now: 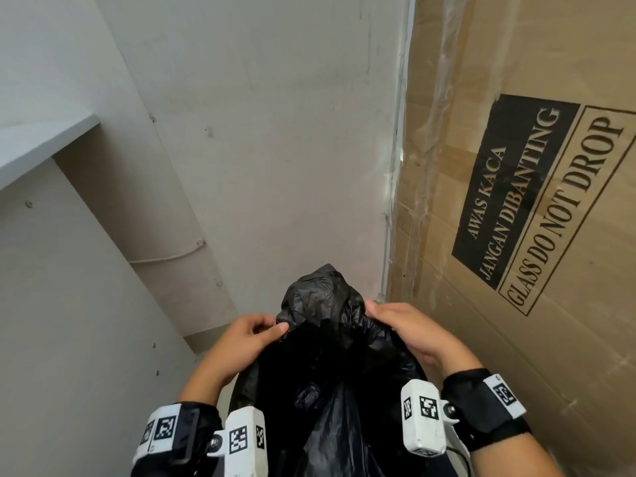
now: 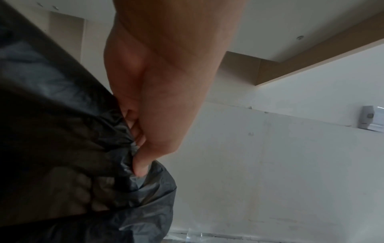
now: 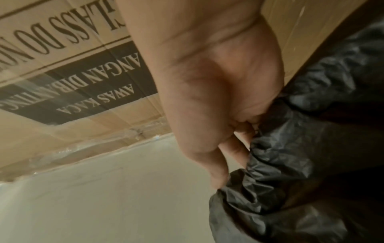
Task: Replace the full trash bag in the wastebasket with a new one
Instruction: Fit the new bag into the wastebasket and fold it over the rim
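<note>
Bare forearms, strapped wrists

The person is wearing a black band on each wrist (image 1: 488, 407), each carrying white blocks (image 1: 421, 421) printed with black square-code markers, one silver screw (image 1: 451, 411) showing at three o'clock beside it.

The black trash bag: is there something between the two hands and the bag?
Nothing visible does. The left hand already pinches the bunched edge of the black trash bag on its left side, and the right hand grips the edge on its right side. The cardboard box stands close beside the right hand.
</note>
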